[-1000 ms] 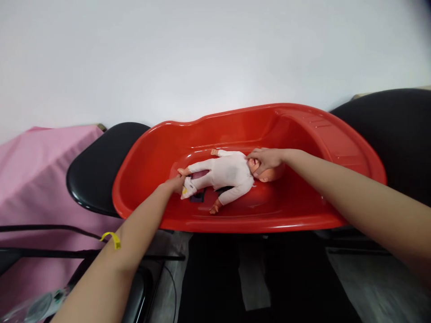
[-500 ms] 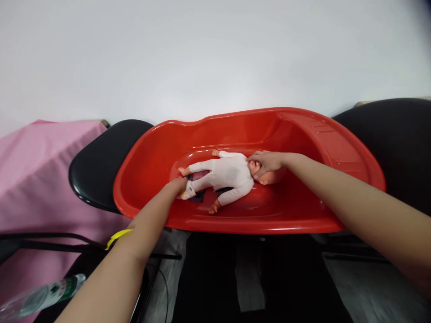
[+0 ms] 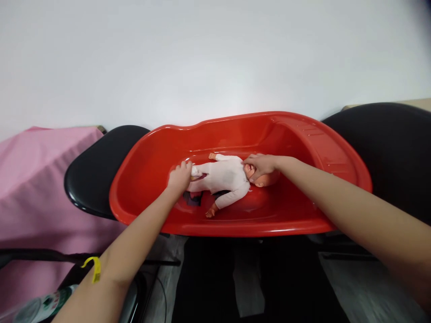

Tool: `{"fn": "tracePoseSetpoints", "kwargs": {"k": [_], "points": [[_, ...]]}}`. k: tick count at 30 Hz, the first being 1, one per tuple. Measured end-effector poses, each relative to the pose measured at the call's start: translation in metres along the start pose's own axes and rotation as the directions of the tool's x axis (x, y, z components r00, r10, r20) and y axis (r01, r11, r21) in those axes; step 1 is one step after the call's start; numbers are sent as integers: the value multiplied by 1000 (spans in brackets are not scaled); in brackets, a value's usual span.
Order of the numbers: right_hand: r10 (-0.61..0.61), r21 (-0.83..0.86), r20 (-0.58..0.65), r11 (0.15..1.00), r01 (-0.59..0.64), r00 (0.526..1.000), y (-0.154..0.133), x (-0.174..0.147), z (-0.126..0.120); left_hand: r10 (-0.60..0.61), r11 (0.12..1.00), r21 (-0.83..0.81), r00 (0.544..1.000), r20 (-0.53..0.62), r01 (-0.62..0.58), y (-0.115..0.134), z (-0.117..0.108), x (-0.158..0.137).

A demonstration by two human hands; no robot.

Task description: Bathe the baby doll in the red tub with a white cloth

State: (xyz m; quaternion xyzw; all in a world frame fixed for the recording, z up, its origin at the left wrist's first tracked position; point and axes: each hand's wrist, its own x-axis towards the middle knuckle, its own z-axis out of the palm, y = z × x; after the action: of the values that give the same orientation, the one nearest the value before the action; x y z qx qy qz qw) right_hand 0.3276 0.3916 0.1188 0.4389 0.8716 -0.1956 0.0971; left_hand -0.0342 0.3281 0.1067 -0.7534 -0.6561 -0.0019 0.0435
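A baby doll (image 3: pixel 227 174) in white clothes lies on its back inside a red baby bathtub (image 3: pixel 235 229), its head toward the right. My left hand (image 3: pixel 181 176) is closed around the doll's foot end, where a bit of white patterned fabric (image 3: pixel 194 171), like a sock, shows beside the fingers. My fingers hide the feet. Over the doll's face rests my right hand (image 3: pixel 261 164), thumb and fingers curved about the cheeks and chin. A dark purplish item (image 3: pixel 193 198) lies on the tub floor under the legs.
Black chair seats (image 3: pixel 101 172) flank the tub on the left and right (image 3: pixel 393 152). A pink cloth (image 3: pixel 43 175) drapes at the left. A plastic bottle (image 3: pixel 47 305) lies at lower left. Behind the tub stands a white wall (image 3: pixel 215 58).
My left hand has moved up and away from me at the doll's feet, bringing the legs closer together. My right hand stays on the doll's face. The view has shifted slightly.
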Motion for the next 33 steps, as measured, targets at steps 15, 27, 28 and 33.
{"fn": "tracePoseSetpoints", "kwargs": {"k": [15, 27, 28, 33], "points": [[17, -41, 33, 999, -16, 999, -3, -3, -2, 931, 358, 87, 362, 44, -930, 99, 25, -6], [-19, -5, -2, 1000, 19, 1000, -2, -8, 0, 773, 634, -239, 590, 235, -736, 67, 8, -7], [-17, -12, -6, 1000, 17, 1000, -2, -7, 2, 734, 679, -213, 641, 223, -703, 65, 7, -5], [-54, -88, -41, 995, 51, 998, -6, -7, 11, 603, 772, -115, 777, -179, -625, 84, 12, 2]]}}
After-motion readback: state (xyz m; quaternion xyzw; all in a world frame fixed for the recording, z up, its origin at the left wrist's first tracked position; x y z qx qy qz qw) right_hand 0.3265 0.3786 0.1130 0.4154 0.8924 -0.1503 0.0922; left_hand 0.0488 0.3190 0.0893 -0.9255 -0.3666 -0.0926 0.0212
